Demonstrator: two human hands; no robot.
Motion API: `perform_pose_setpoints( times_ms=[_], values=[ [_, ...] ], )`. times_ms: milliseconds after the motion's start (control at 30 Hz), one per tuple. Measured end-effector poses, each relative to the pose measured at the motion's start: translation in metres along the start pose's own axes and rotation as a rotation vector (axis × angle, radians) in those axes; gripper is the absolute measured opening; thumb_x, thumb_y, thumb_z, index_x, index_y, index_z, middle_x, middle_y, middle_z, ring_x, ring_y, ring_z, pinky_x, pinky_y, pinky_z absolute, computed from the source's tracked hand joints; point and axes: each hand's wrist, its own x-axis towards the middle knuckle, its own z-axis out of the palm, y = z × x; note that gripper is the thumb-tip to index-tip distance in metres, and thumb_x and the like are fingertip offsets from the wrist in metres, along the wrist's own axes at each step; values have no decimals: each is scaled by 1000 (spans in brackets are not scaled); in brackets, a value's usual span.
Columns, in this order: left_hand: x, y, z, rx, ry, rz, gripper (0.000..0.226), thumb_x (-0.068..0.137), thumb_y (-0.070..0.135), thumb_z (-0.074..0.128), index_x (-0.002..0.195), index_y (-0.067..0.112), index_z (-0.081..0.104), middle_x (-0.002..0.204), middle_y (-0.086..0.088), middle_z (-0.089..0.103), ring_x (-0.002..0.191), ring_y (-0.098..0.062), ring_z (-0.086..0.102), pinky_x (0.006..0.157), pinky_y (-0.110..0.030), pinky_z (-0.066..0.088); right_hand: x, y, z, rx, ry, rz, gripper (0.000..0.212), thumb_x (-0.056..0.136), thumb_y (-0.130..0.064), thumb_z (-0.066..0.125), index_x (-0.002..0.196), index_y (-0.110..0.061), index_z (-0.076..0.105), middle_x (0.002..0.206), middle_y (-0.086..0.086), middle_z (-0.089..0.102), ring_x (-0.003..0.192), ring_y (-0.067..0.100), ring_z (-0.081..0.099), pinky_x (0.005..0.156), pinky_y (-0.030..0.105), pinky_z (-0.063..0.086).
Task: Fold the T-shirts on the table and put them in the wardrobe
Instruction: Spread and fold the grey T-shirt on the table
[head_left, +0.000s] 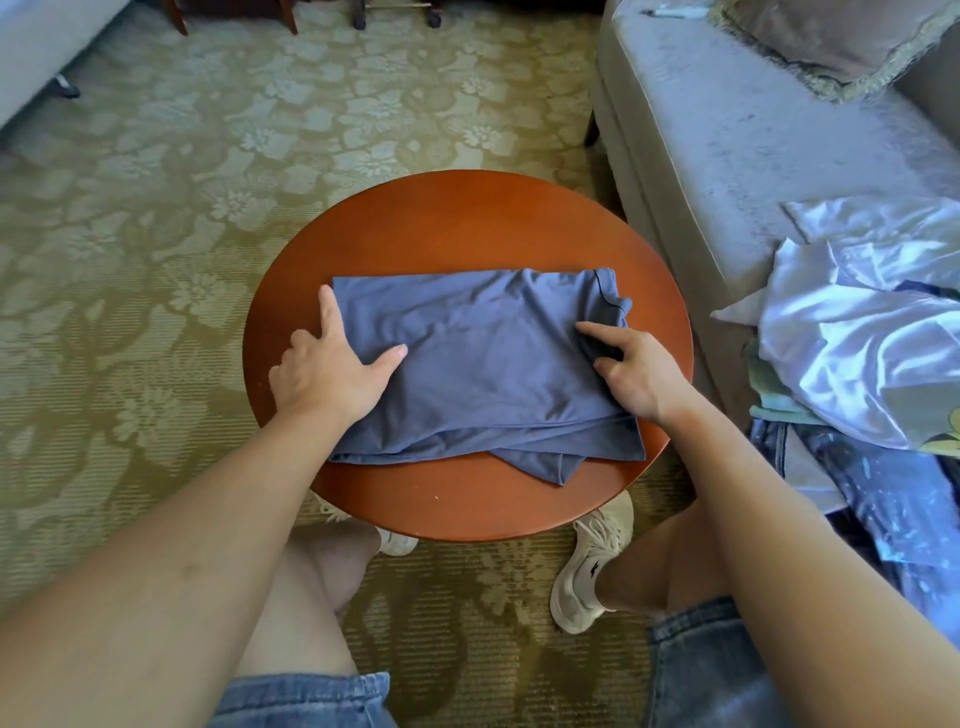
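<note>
Item: blue T-shirt (483, 364), folded, lying between my hands on the round table (467, 218). Left hand (332, 374) is released, pressing flat on its left edge. Right hand (639, 374) has its fingers curled at the right edge; I cannot tell whether it grasps. Bare rim lies beyond both hands, with the sofa (727, 156) close outside the right.

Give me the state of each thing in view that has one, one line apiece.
round table: upright, bearing one shirt.
blue T-shirt: partly folded, lying flat, lower layers sticking out unevenly at the near edge.
left hand: rests on the shirt's left edge, thumb and index finger straight.
right hand: pinches fabric at the shirt's right edge.
clothes pile: unfolded, crumpled on the sofa.
</note>
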Motion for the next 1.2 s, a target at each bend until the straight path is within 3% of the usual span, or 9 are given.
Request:
perform_pose_setpoints(
  times_ms=[133, 333, 467, 533, 633, 767, 967, 1100, 1200],
  values=[
    [3, -2, -9, -113, -48, -33, 101, 88, 61, 56, 154, 28, -12, 127, -17, 58, 102, -36, 59, 69, -38, 45, -2, -5, 1, -26, 9, 37, 57, 89, -1, 48, 143, -22, 49, 145, 5, 50, 135, 24, 42, 100, 23, 34],
    [4, -10, -15, -388, -211, 75, 86, 96, 26, 60, 156, 30, -2, 158, -3, 30, 134, -34, 42, 86, -31, 35, -10, -18, 13, -79, 78, 106, 63, 90, -9, 46, 151, -15, 31, 150, 17, 38, 135, 36, 38, 108, 41, 35],
    [-8, -13, -17, -477, -271, 122, 67, 98, 14, 56, 154, 28, 23, 159, -1, 26, 142, -25, 32, 100, -27, 34, -26, -22, 11, 19, 183, 140, 46, 100, -18, 44, 146, -12, 42, 146, 19, 43, 134, 34, 40, 107, 35, 32],
    [-16, -12, -24, -481, -255, 140, 57, 97, 9, 56, 149, 22, 39, 155, -5, 34, 137, -26, 40, 92, -23, 35, -40, -21, 3, 45, 204, 130, 43, 101, -15, 43, 144, -12, 45, 144, 19, 45, 134, 33, 40, 106, 32, 30],
    [-30, 1, -43, -472, -235, 191, 54, 95, 8, 58, 146, 17, 43, 151, -8, 40, 130, -28, 47, 91, -27, 41, -65, -19, -14, 56, 215, 78, 44, 100, -11, 45, 144, -12, 44, 146, 16, 44, 136, 31, 39, 107, 30, 29],
    [-60, 35, -75, -504, -236, 290, 61, 95, 12, 61, 150, 19, 36, 157, -6, 31, 141, -27, 33, 105, -34, 37, -107, -20, -50, 127, 318, 88, 45, 101, -15, 46, 146, -16, 43, 146, 13, 45, 133, 30, 42, 104, 26, 31],
    [-121, 105, -104, -612, -272, 508, 76, 87, 17, 73, 152, 20, 32, 158, -1, 28, 145, -21, 26, 112, -37, 32, -195, 8, -121, 190, 536, 174, 51, 99, -17, 52, 148, -19, 39, 144, 13, 47, 132, 28, 43, 105, 28, 32],
    [-175, 163, -102, -650, -344, 652, 83, 84, 21, 76, 153, 21, 30, 159, 1, 26, 146, -20, 26, 111, -37, 34, -264, 32, -157, 225, 646, 266, 54, 99, -21, 50, 151, -25, 33, 151, 8, 39, 134, 27, 41, 108, 37, 37],
    [-220, 206, -88, -609, -403, 762, 84, 83, 18, 77, 153, 18, 30, 159, -1, 26, 145, -19, 26, 111, -34, 31, -325, 57, -173, 221, 743, 353, 55, 100, -21, 49, 151, -26, 31, 150, 5, 37, 133, 24, 41, 97, 23, 33]
  ],
)
